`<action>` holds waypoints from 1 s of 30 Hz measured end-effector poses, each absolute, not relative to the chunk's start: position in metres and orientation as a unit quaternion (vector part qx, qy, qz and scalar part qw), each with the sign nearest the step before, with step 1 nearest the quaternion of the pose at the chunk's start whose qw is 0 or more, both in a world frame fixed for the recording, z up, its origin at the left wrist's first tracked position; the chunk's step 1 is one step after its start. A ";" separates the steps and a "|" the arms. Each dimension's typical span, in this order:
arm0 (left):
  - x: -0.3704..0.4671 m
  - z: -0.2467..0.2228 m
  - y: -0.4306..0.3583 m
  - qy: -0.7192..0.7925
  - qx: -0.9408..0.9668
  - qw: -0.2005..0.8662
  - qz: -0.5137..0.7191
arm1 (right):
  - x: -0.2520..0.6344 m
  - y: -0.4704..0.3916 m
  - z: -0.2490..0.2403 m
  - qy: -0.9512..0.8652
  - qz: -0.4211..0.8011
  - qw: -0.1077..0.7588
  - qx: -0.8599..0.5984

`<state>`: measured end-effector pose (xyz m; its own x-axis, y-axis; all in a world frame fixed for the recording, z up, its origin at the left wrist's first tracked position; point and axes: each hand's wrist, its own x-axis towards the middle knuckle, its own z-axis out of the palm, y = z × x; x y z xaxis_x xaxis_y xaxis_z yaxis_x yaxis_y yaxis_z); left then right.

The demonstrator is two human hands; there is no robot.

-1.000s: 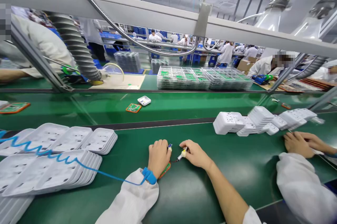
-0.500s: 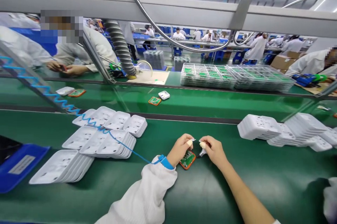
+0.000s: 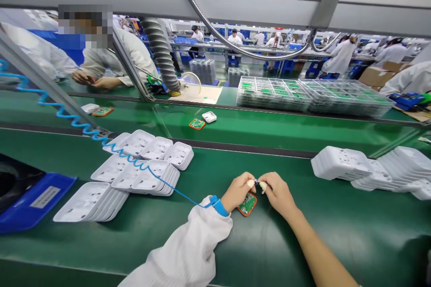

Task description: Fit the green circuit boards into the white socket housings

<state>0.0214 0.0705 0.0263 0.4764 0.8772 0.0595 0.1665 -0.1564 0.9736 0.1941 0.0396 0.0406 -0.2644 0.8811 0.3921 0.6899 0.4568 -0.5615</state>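
My left hand, with a blue strap at the wrist and a pale finger cot, is closed in a pinch. My right hand, bare-armed and also with a pale cot, pinches from the other side. Between the meeting fingertips shows a small dark piece, too small to name. Just below my left fingers, a green circuit board in an orange frame lies on the green work surface, partly covered by that hand.
White plastic covers stand in stacks to the left, with more white stacks at right. A coiled blue cord runs to my wrist. Beyond the dark ledge lie another board and clear trays. A co-worker sits across.
My hands have come together, closing the gap between their fingertips. The view has shifted slightly, so the surroundings sit a little further right.
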 end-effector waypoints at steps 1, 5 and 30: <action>0.022 0.028 0.070 0.389 0.687 0.515 0.334 | 0.194 0.039 0.040 -0.785 0.137 0.339 -0.500; 0.023 0.034 0.067 0.415 0.709 0.472 0.318 | 0.194 0.039 0.038 -0.797 0.123 0.326 -0.494; -0.010 0.034 0.018 0.548 0.809 0.126 0.169 | 0.185 0.054 0.010 -0.766 0.011 0.196 -0.613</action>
